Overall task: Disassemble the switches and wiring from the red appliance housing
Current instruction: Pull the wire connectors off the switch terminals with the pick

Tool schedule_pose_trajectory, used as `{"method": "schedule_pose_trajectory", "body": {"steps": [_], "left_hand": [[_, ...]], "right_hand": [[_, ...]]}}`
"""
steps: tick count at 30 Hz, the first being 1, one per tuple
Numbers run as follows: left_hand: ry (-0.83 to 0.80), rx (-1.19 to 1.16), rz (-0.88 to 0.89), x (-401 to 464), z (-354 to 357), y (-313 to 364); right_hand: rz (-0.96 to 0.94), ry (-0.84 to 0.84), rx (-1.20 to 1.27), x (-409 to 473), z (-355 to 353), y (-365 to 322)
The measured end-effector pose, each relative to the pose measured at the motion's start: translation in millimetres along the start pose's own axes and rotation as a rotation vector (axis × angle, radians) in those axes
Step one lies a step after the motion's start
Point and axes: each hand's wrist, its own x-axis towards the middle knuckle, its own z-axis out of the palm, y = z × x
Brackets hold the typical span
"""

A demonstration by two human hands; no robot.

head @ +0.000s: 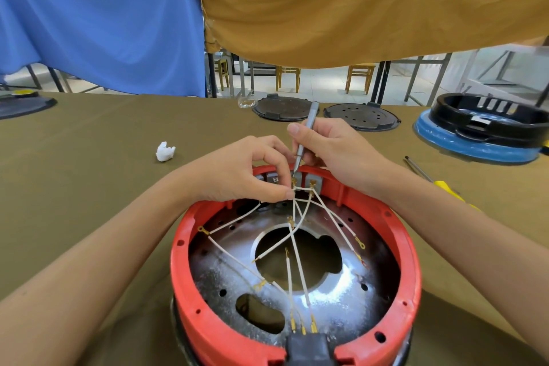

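Several thin white wires (300, 249) with brass terminals already hang loose across the inside of the round red plastic appliance housing (413, 264), which sits on the olive-cloth worktop (104, 134) just below and between both hands. Their free ring and spade ends lie on the perforated metal plate (214, 270) nearer the person, so much of the wiring looks disconnected.

Work remains at the far rim, under the fingers. The left hand (237, 172) pinches a wire end at a brass terminal, thumb and fingertips closed on it. The right hand (329, 151) grips a slim grey metal screwdriver (303, 140), its tip down at the same terminal beside the grey switch blocks (312, 181) set in the housing wall.

My reading: at least 2 terminals there are attached, the switches themselves are not out, and 3 brass connectors by the black plug socket (309, 348) at the near rim look seated.

Right of the right hand lies a yellow-handled screwdriver (439, 184); left of the left hand, a crumpled white tissue (165, 151).
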Motion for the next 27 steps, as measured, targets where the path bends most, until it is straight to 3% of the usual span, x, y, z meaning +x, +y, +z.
{"method": "schedule_pose_trajectory", "body": {"steps": [14,21,27], "left_hand": [[-0.008,0.028,0.002,-0.1,-0.4,3.6],[-0.005,0.014,0.002,-1.4,0.1,3.3],[-0.002,0.003,0.012,-1.5,-0.6,3.6]], "right_hand": [[0.128,-0.045,0.035,8.0,-0.6,2.3],[-0.051,0.079,-0.015,0.4,-0.6,0.4],[-0.204,0.083,-0.209,-2.9,2.1,-1.2]]}}
